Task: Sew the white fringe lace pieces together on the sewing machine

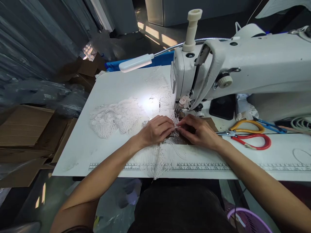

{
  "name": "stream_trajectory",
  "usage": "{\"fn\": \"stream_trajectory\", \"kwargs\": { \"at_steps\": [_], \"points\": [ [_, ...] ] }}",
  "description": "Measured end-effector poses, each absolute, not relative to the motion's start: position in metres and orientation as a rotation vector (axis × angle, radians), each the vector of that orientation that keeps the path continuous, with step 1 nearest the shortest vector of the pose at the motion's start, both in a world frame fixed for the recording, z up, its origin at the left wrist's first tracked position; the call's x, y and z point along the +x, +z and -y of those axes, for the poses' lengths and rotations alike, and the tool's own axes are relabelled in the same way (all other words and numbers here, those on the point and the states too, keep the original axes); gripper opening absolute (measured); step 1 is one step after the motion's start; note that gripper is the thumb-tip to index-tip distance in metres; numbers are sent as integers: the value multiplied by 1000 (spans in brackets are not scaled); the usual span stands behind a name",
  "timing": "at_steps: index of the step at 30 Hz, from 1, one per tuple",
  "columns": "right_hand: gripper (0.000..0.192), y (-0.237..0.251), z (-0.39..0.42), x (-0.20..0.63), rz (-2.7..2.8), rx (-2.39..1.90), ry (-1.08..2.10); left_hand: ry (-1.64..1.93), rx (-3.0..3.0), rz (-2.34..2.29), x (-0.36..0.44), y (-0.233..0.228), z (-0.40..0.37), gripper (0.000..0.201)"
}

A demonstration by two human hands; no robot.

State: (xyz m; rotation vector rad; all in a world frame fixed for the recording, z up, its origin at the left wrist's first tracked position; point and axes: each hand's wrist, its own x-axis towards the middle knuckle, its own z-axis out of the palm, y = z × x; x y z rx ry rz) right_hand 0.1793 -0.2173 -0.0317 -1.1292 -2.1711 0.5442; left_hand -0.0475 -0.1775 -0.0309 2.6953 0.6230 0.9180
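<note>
Both hands at the needle area of the sewing machine (pixel 243 64). Left hand (pixel 156 129) curled, fingertips pinched on the white lace (pixel 116 118) just in front of the presser foot; right hand (pixel 200 131) also closed down, pinching the same lace edge from the other side, fingertips of both nearly touching. What looks like a thin thread or pin sits between them, too small to tell. Lace position: bulk bunched on the surface left of the needle, a strip running under the hands and hanging over the near edge, more lying behind the machine head. Progress, my read: piece is being lined up at the foot, not obviously feeding yet; can't see any finished seam, so most of the stitching looks left to do. Surface (pixel 80 152) is white, with a printed ruler scale (pixel 199 166) along the near edge. Gooseneck lamp (pixel 136 62) lights the needle zone. Right of the hands: scissors with red and yellow handles (pixel 250 137), blue-handled tool (pixel 269 125) behind them, dark phone-like slab (pixel 222 106) under the machine arm. Room: cardboard boxes (pixel 24 129) and plastic-wrapped bundles stacked left of the surface, grey sheeting behind, sunlit floor patch at the back, purple basket rim (pixel 250 216) low right.
</note>
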Motion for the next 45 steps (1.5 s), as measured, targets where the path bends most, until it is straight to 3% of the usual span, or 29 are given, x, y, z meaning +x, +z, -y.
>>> {"fn": "stream_trajectory", "kwargs": {
  "at_steps": [4,8,19,23,27,45],
  "points": [
    [31,-33,218,187,2300,-1171,375,1084,2579,-624,-50,-30,174,9],
    [31,-34,219,185,2445,-1057,341,987,2638,-569,-49,-28,173,9],
    [33,-24,220,194,2381,-1021,609,707,2898,-484,-51,-35,172,15],
    [40,-31,210,197,2331,-1289,398,708,3016,-420,-51,-35,173,10],
    [41,-39,206,196,2398,-1203,248,767,3096,-412,-51,-34,175,8],
    [39,-46,206,198,2409,-1170,256,706,3140,-360,-51,-27,180,12]
  ]
}}
